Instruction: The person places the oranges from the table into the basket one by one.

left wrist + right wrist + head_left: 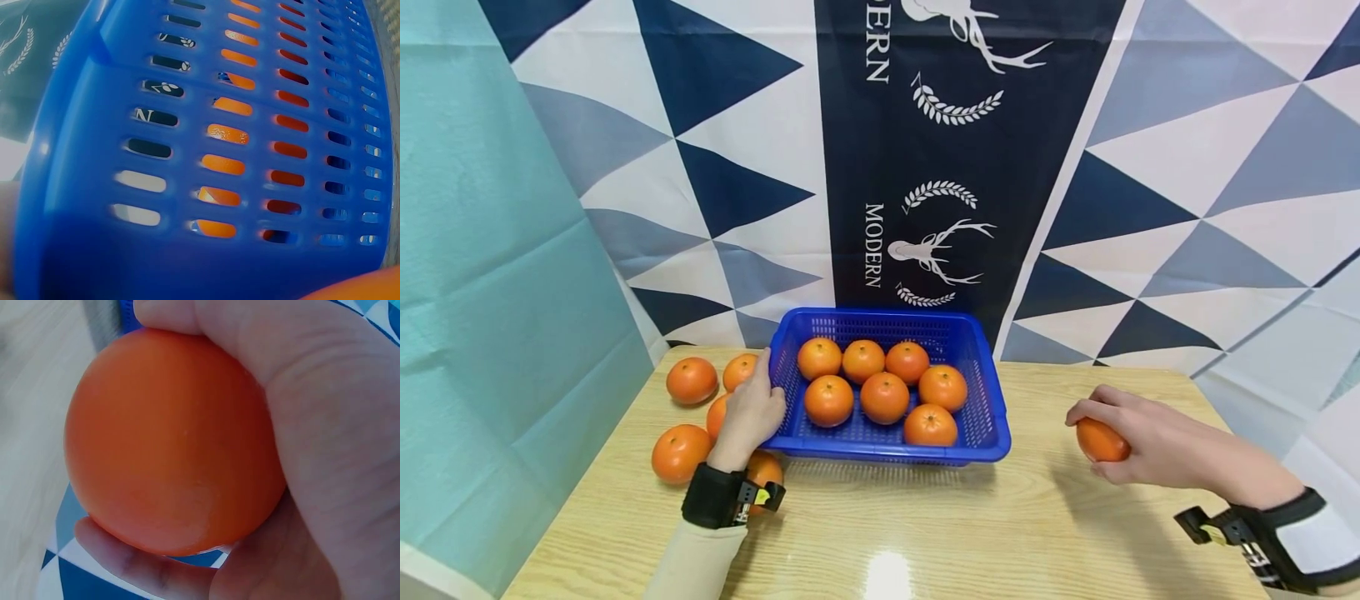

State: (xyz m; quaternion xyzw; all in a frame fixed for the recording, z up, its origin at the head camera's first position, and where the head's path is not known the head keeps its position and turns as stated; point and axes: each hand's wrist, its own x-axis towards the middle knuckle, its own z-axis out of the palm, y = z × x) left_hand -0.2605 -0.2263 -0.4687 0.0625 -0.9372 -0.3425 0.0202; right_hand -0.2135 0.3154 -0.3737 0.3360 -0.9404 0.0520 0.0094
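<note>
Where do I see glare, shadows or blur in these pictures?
Head view: white glare on the tabletop near the bottom edge, a soft shadow below the right grip; right wrist view: the wood at left blurred, a dull sheen low on the held orange fruit; left wrist view: a small bright highlight on the blue basket at left, shade toward the bottom.

blue basket (880, 452) | upright, seven fruits (884, 398) inside | round orange fruit (1102, 442) | gripped, right of basket
</note>
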